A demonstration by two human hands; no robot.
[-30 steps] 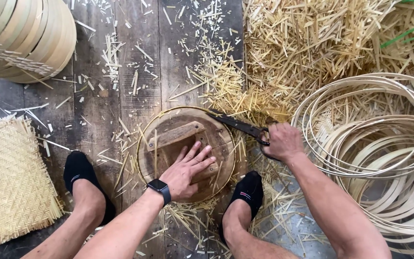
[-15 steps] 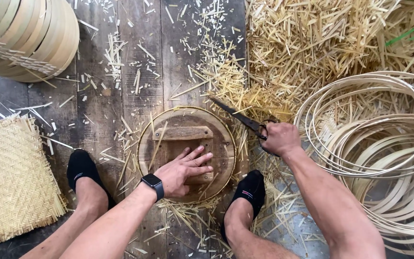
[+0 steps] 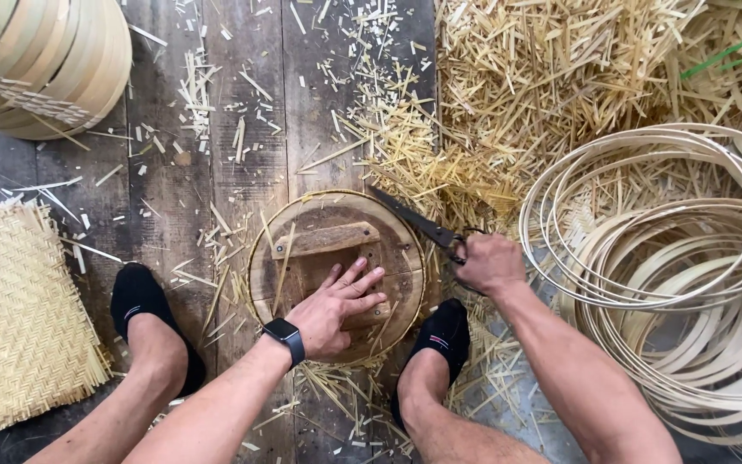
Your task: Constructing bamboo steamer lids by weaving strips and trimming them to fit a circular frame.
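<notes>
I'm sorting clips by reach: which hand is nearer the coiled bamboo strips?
Right. The right hand grips scissors beside the coiled bamboo strips; the left hand presses the round wooden disc, farther away.

A woven mat [image 3: 19, 318], stacked bamboo baskets [image 3: 40, 60], coiled strips [image 3: 672, 266] and scattered offcuts [image 3: 551, 77] surround the floorboards [image 3: 173, 189].

**Hand flat on a round wooden lid, shears at its rim**

The left hand [image 3: 337, 305] lies flat on the round wooden lid [image 3: 337, 258], fingers spread over its crosspiece. Just right of the lid, the right hand [image 3: 489, 265] grips dark shears [image 3: 418, 222], blades angled across the lid's upper right rim. Bamboo hoops [image 3: 672, 275] lie further right, a woven mat [image 3: 15, 318] far left.
</notes>
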